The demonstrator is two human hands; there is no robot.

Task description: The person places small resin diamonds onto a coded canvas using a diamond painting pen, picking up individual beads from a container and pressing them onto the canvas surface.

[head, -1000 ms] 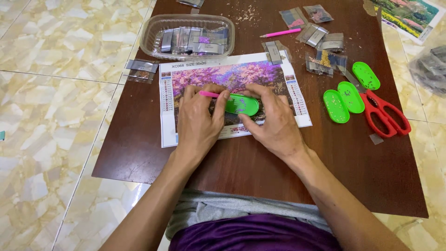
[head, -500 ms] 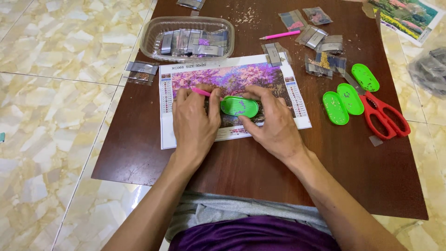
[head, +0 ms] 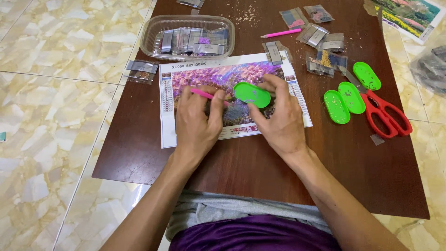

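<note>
A diamond-painting canvas (head: 218,74) with a purple and pink picture lies flat on the brown table (head: 139,153). My left hand (head: 197,123) rests on the canvas and grips a pink pen (head: 204,94), its tip pointing right toward the picture's middle. My right hand (head: 276,116) lies on the canvas's right part, and its fingers pinch a small green oval tray (head: 252,94) holding a few beads.
A clear plastic tub (head: 153,29) of small bead bags stands behind the canvas. Three more green trays (head: 350,95), red scissors (head: 388,116), a second pink pen (head: 281,33) and loose bead bags (head: 320,35) lie right. Tiled floor surrounds the table.
Both hands have shifted slightly up the canvas. The green tray moved a little up with my right hand, and the pen tip stays near the picture's middle.
</note>
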